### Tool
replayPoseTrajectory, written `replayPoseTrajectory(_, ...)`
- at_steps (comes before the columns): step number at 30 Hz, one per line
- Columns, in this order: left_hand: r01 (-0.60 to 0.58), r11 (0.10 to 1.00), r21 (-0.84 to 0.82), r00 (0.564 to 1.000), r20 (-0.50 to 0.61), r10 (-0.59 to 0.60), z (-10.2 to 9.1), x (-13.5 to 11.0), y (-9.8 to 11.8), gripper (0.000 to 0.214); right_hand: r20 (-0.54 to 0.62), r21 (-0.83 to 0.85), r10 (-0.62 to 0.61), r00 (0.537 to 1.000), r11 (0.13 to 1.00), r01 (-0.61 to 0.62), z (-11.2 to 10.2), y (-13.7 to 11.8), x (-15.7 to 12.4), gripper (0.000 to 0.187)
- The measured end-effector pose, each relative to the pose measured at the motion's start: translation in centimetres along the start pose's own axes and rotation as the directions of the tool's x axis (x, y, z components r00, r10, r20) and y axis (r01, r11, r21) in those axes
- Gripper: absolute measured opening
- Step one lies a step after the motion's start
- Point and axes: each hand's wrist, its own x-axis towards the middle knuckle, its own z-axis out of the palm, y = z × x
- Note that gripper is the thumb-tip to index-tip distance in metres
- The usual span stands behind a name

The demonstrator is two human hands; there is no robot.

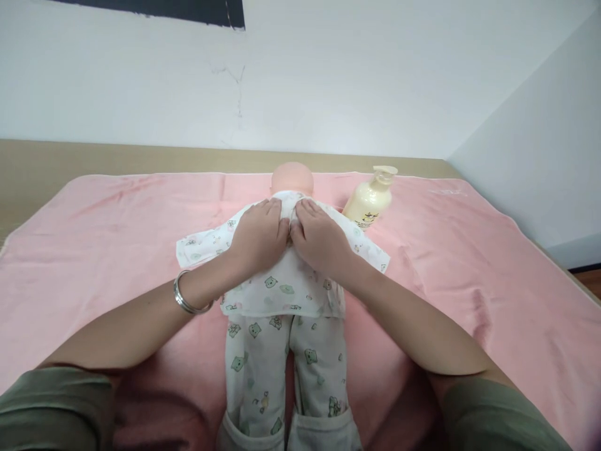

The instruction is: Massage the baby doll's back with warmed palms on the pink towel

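Note:
A baby doll (305,291) in a white printed top and matching trousers lies stretched out on a pink blanket (154,244), its bald head (292,178) at the far end. No facial features show, so it seems to be face down. My left hand (263,235) rests flat on the left of the doll's upper back. Beside it, my right hand (322,241) lies flat on the right of the upper back. The two thumbs come close together at the middle, and the fingers point toward the head. Neither hand holds anything. The doll's sleeves spread out to both sides.
A pale yellow pump bottle (370,200) leans at a tilt near the doll's right sleeve. Behind the blanket runs a tan surface edge (188,158) against a white wall (328,81). A second wall (544,138) stands at the right.

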Motion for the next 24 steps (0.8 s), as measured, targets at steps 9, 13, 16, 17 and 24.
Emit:
replayPoseTrajectory(9,-0.012,0.998,-0.061,1.0,-0.011,0.012,-0.2,0.2,-0.2,0.041,-0.025,-0.098,-0.028,0.999,0.995,0.025,0.3,-1.2,-1.3,0.057)
replayPoseTrajectory(13,0.027,0.995,-0.097,1.0,-0.009,-0.028,0.1,1.3,-1.2,0.038,0.007,-0.055,-0.065,0.998,0.996,0.066,0.0,-2.2,-2.4,0.057)
replayPoseTrajectory(16,-0.022,0.997,-0.072,0.999,-0.043,0.019,0.7,0.2,-0.7,0.046,0.024,0.014,-0.047,0.999,0.999,0.047,0.0,-0.9,-0.9,0.054)
replayPoseTrajectory(17,-0.038,0.998,-0.055,0.998,-0.057,0.035,0.9,-0.4,-0.4,0.049,0.018,0.027,-0.026,0.999,0.999,0.026,0.1,-0.2,-0.2,0.053)
replayPoseTrajectory(24,-0.071,0.996,-0.062,0.997,0.001,0.071,0.3,-0.8,-0.1,0.048,-0.044,-0.078,0.024,0.999,0.997,-0.027,0.7,-0.1,-0.3,0.054)
